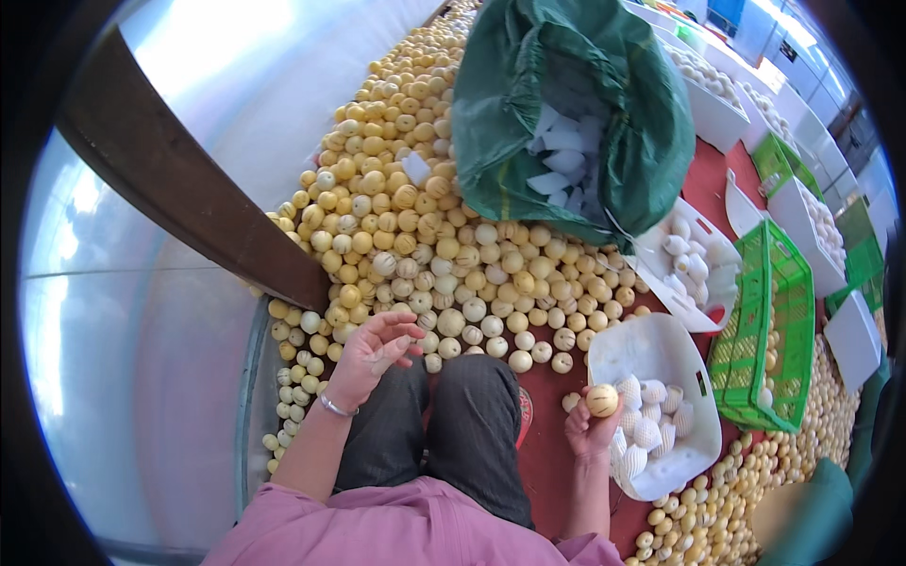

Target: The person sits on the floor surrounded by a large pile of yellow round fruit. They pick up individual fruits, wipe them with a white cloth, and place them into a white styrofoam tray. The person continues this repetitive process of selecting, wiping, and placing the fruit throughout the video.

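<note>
In my right hand (593,430) is a round yellow pepino melon (602,400) with dark stripes, held beside a white plastic basin (690,463). Several fruits in white foam net sleeves (646,433) lie in that basin. My left hand (379,351) is raised over my left knee, fingers apart and nothing visible in it. A pale wrap covers part of its thumb. Beyond my knees spreads a large heap of loose pepino melons (403,219). On the heap stands a green woven sack (488,134), its mouth open, with white foam sleeves (566,159) inside.
A second white basin (720,265) holds more sleeved fruit. Right of it is a green plastic crate (761,332); white boxes of fruit (708,85) line up behind. A brown post (191,184) slants at left by plastic sheeting (141,339). Someone's green sleeve (821,509) shows lower right.
</note>
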### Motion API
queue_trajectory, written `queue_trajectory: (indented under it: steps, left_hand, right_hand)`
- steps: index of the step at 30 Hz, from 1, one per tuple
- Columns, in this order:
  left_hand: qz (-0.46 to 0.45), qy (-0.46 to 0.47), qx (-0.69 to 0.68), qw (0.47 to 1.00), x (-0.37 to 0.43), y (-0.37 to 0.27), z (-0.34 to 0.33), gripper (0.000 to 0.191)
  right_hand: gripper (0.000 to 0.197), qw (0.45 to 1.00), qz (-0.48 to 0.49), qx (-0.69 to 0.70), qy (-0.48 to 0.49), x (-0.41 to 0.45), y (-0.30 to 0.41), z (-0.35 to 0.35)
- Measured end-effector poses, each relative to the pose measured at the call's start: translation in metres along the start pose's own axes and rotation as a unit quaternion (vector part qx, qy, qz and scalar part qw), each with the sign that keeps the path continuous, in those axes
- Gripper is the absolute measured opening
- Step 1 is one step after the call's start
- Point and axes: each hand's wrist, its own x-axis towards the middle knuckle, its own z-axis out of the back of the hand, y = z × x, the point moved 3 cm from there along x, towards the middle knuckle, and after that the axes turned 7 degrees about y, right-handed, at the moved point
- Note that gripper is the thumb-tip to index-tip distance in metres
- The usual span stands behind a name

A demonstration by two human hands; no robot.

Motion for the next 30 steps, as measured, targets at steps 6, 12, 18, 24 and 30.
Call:
queue_trajectory:
  steps: [6, 12, 18, 24, 30]
  left_hand:
    - [-0.032, -0.059, 0.234, 0.97, 0.127, 0.066, 0.106, 0.03]
    - [-0.091, -0.129, 0.576, 0.802, 0.28, 0.045, 0.139, 0.038]
    - [0.065, -0.142, 0.644, 0.749, 0.374, 0.049, 0.161, 0.039]
    - [0.063, -0.202, 0.628, 0.749, 0.381, 0.046, 0.202, 0.032]
    - [-0.109, -0.359, 0.393, 0.84, 0.314, 0.009, 0.192, 0.024]
  right_hand:
    - [0.06, 0.999, -0.038, 0.011, -0.002, 0.035, -0.04, -0.014]
    - [0.054, 0.999, -0.008, 0.043, -0.004, 0.064, -0.029, -0.012]
    - [0.051, 0.997, 0.003, 0.0, -0.075, 0.103, -0.036, 0.006]
    - [0.059, 0.992, -0.047, -0.079, -0.088, 0.129, -0.037, -0.024]
    - [0.062, 0.99, -0.002, -0.14, -0.027, 0.142, -0.01, -0.084]
